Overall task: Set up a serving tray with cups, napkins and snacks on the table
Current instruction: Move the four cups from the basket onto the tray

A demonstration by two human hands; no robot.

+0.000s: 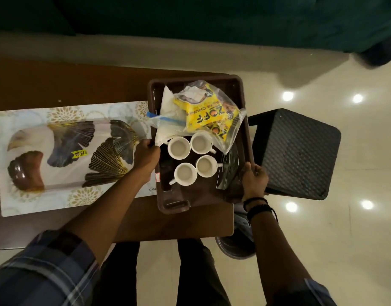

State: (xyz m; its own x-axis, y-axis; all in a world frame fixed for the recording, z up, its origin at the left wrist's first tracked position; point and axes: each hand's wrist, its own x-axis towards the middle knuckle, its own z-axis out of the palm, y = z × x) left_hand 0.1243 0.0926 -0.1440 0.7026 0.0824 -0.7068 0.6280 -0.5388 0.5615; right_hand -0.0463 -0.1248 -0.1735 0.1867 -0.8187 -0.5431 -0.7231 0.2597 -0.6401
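Observation:
A brown plastic tray (pixel 168 200) rests on the right end of the brown table (pixel 57 85). Inside it stand several white cups (pixel 179 148), with white napkins (pixel 168 102) and a clear bag of yellow snack packets (pixel 208 113) at the far end. My left hand (pixel 147 154) grips the tray's left rim beside the napkins. Closed around the tray's right rim is my right hand (pixel 254 178), next to a dark glossy item (pixel 227 168) lying in the tray.
A decorated placemat (pixel 57 160) with leaf patterns and a yellow price sticker covers the table's left part. A black plastic stool (pixel 298 151) stands right of the table on the glossy tiled floor. A dark green sofa (pixel 212 18) runs along the far side.

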